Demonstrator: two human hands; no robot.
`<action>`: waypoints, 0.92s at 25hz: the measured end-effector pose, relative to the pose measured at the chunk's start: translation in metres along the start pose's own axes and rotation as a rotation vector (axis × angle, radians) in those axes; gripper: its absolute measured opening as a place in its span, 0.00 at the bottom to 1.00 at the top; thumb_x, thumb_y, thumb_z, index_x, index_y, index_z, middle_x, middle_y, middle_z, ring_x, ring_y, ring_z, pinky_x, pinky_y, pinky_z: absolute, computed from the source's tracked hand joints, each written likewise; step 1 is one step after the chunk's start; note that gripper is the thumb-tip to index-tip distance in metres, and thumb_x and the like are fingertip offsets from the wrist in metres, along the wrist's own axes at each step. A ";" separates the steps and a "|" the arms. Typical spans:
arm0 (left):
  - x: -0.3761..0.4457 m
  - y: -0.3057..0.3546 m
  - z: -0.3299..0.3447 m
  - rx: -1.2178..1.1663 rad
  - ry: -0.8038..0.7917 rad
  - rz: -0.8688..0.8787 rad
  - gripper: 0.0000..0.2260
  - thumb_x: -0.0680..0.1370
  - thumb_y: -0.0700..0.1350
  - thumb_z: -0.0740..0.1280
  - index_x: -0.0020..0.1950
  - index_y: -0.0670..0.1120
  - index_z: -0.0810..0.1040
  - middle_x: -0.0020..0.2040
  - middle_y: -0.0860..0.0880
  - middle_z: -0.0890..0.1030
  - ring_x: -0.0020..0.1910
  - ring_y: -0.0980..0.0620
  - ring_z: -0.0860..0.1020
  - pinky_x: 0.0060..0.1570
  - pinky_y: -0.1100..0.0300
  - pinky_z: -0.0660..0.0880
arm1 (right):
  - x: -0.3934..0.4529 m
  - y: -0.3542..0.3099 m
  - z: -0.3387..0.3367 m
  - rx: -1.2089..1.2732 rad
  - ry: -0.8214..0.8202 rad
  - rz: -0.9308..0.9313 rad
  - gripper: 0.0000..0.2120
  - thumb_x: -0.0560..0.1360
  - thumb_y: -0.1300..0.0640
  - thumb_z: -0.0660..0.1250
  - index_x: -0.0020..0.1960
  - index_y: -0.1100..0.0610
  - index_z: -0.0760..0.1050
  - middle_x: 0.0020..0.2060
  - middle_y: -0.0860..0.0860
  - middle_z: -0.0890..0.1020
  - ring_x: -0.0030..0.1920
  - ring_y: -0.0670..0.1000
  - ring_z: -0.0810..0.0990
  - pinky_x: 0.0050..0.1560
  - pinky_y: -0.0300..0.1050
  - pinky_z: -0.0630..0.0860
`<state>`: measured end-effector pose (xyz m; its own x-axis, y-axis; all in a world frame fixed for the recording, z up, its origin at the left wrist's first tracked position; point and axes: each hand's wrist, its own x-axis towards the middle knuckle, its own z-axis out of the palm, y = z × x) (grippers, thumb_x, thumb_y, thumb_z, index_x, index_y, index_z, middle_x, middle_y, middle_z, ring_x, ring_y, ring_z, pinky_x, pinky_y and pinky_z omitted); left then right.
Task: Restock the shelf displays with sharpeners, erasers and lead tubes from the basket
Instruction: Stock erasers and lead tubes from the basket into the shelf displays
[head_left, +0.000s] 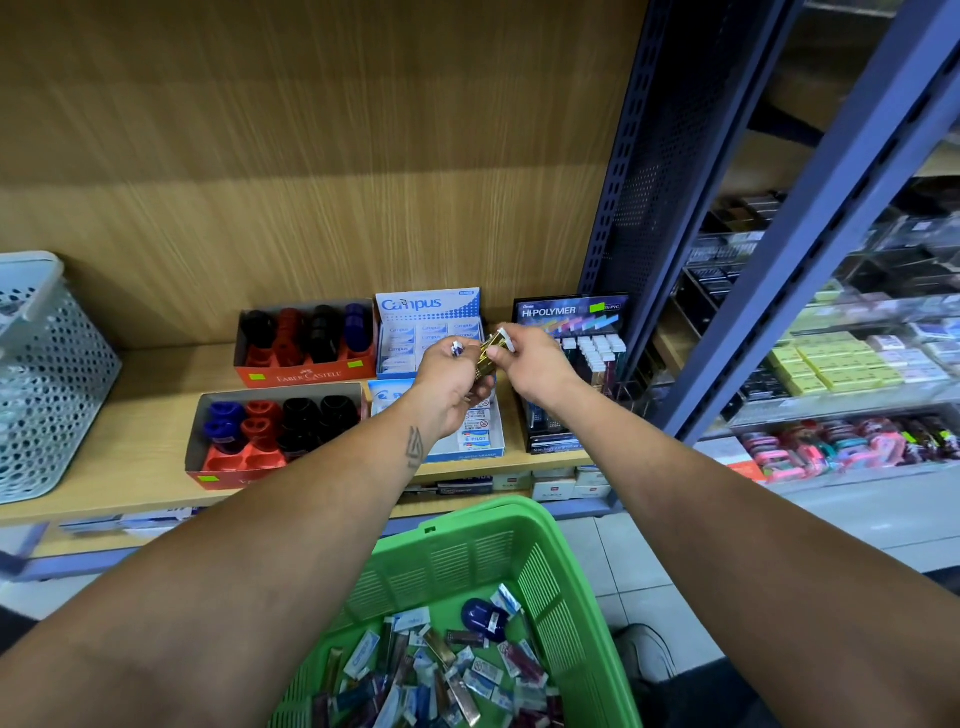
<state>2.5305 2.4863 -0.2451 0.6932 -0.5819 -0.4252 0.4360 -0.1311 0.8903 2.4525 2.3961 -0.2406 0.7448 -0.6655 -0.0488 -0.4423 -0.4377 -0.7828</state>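
— Which way does the gold lead tube (489, 353) point?
— Its long axis slants, white cap up and right toward the Hi-Polymer display (571, 374), base down-left.
— Who holds it?
— The right hand (535, 366) pinches the cap end; the left hand (453, 379) curls round the base, just left of that display.
— Around it?
— A wooden shelf (145, 415); a green basket (467, 561) below the display.

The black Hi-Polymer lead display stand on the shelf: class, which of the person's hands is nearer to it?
Right. The right hand is just left of the black Hi-Polymer lead display stand, overlapping its edge in view; the left hand is further left, before the eraser boxes.
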 end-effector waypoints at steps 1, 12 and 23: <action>0.000 0.000 0.003 -0.010 0.003 0.003 0.07 0.84 0.41 0.60 0.46 0.47 0.73 0.37 0.42 0.77 0.25 0.52 0.72 0.20 0.67 0.66 | -0.003 0.000 0.000 -0.024 0.006 0.016 0.12 0.81 0.56 0.64 0.63 0.57 0.77 0.54 0.57 0.82 0.57 0.58 0.79 0.62 0.52 0.74; 0.004 0.019 0.043 0.139 -0.107 0.121 0.02 0.82 0.39 0.64 0.50 0.43 0.71 0.33 0.44 0.77 0.23 0.55 0.71 0.22 0.64 0.66 | 0.005 0.000 -0.049 0.639 0.110 0.255 0.05 0.78 0.67 0.67 0.43 0.66 0.79 0.38 0.59 0.81 0.27 0.50 0.75 0.34 0.40 0.78; 0.008 0.019 0.065 -0.065 -0.005 0.120 0.09 0.81 0.39 0.66 0.42 0.43 0.71 0.33 0.45 0.76 0.26 0.54 0.72 0.24 0.64 0.69 | 0.004 0.012 -0.070 0.780 0.155 0.219 0.05 0.80 0.64 0.65 0.52 0.65 0.77 0.42 0.61 0.81 0.35 0.54 0.83 0.44 0.42 0.83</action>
<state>2.5073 2.4272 -0.2209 0.7398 -0.5946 -0.3150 0.3866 -0.0076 0.9222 2.4146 2.3458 -0.2069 0.5789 -0.7881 -0.2091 -0.0531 0.2195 -0.9742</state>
